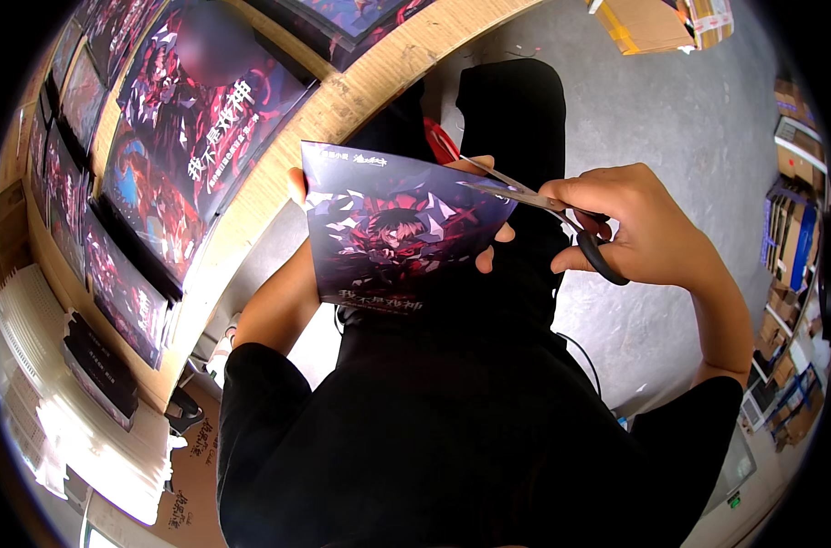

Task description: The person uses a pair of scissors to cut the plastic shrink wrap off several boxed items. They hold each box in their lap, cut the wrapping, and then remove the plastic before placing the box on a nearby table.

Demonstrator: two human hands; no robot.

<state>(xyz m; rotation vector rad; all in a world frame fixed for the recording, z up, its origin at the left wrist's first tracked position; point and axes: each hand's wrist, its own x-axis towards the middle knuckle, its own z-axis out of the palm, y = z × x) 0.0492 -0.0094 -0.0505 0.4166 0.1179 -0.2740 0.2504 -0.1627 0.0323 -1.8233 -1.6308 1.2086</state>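
My left hand (297, 186) grips a flat printed packet (395, 240) from behind, above my lap. Only fingertips show past its edges. The packet's front carries dark purple and red character artwork with white writing. In my right hand (638, 226) is a pair of scissors (549, 201) with black handles and parted metal blades. One blade lies in front of the packet's upper right corner, while the other runs along or behind its top edge. Whether the blades are cutting is unclear. A red object (443, 140) shows behind the top edge, its kind hard to tell.
To the left, a cardboard-edged surface (271, 185) bears stacks of similarly printed packets (182, 103). White paper stacks (100, 445) and a dark box (100, 370) lie beyond at lower left. Cardboard boxes (652, 27) stand on the grey floor (669, 109), with more along the right side.
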